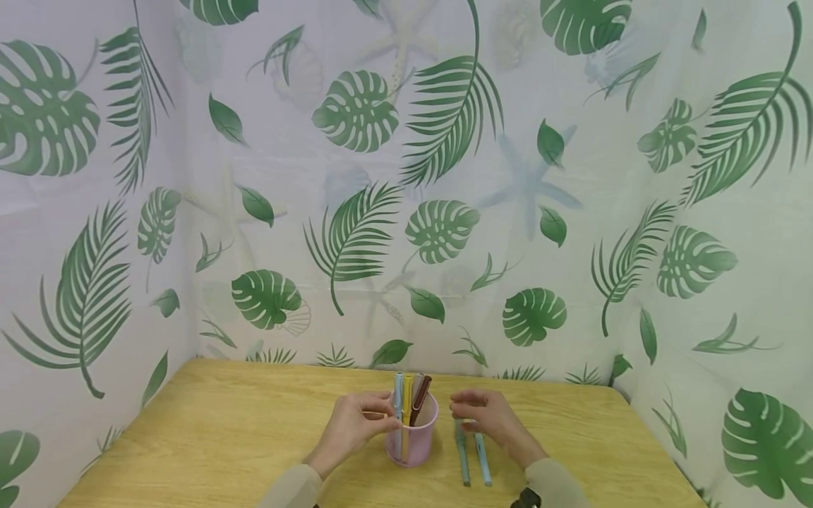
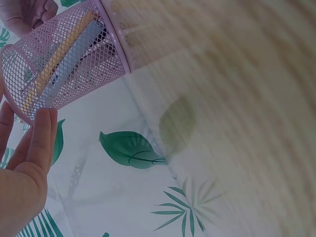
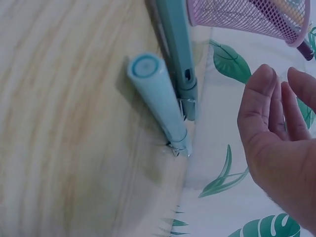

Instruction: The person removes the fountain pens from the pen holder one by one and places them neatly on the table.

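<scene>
1. Leaf-printed curtains (image 1: pixel 444 176) close in three sides of a light wooden table (image 1: pixel 222 430), seen from above and behind the person's hands.
2. Near the table's front middle stands a pink mesh cup (image 1: pixel 413 441), upright, holding several pens (image 1: pixel 407 402): a light blue one, a yellow one and a brown one show above the rim.
3. At the cup's left side is the left hand (image 1: pixel 352 423). Its fingers are bent loosely toward the mesh wall; the wrist view shows them straight and just beside the cup, not wrapped round it, so it seems to steady rather than grip.
4. To the cup's right hovers the right hand (image 1: pixel 485 416), fingers relaxed and spread, holding nothing.
5. Two pens lie side by side on the table just under and in front of that hand: a darker teal pen (image 1: pixel 461 455) nearer the cup, and a light blue pen (image 1: pixel 483 458) beside it. The right wrist view shows them nearly touching.
6. Judging by the layout, pens are being gathered into the cup, with two left to go.
7. A next move would call for the right hand to lower, pinch one loose pen, tip it upright and drop it into the cup.
</scene>
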`<state>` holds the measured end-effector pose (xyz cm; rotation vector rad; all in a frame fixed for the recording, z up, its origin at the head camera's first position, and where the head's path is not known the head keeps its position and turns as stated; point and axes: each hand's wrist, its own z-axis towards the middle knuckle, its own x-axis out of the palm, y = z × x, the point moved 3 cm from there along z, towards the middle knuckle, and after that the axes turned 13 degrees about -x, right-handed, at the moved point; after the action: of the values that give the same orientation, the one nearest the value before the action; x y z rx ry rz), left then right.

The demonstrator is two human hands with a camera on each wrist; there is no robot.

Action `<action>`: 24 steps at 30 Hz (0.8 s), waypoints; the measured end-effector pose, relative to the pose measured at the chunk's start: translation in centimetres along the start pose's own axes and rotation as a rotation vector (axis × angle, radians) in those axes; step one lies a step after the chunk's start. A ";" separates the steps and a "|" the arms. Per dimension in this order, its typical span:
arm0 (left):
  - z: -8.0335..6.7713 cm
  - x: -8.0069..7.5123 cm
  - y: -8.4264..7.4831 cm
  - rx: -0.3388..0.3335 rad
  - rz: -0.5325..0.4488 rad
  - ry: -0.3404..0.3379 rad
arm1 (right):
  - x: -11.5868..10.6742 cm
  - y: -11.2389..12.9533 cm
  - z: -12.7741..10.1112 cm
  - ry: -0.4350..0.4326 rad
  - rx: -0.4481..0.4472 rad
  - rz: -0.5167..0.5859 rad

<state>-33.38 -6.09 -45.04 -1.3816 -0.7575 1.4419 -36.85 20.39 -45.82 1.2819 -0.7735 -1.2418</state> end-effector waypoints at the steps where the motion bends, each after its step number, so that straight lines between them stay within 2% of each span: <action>1: 0.0 0.0 0.0 -0.001 0.003 0.000 | 0.1 0.1 0.0 -0.002 -0.006 0.000; 9: 0.1 -0.2 0.0 -0.010 0.017 -0.001 | 0.8 1.1 0.3 -0.030 -0.049 0.050; 17: 0.1 -0.3 0.0 -0.002 0.026 0.004 | 1.3 1.7 0.7 -0.040 -0.042 0.095; 24: 0.2 0.0 0.2 0.010 0.017 0.005 | 1.5 2.0 0.6 -0.050 -0.041 0.085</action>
<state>-33.60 -6.18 -45.23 -1.3862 -0.7363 1.4532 -36.62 18.47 -44.14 1.1767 -0.8258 -1.2195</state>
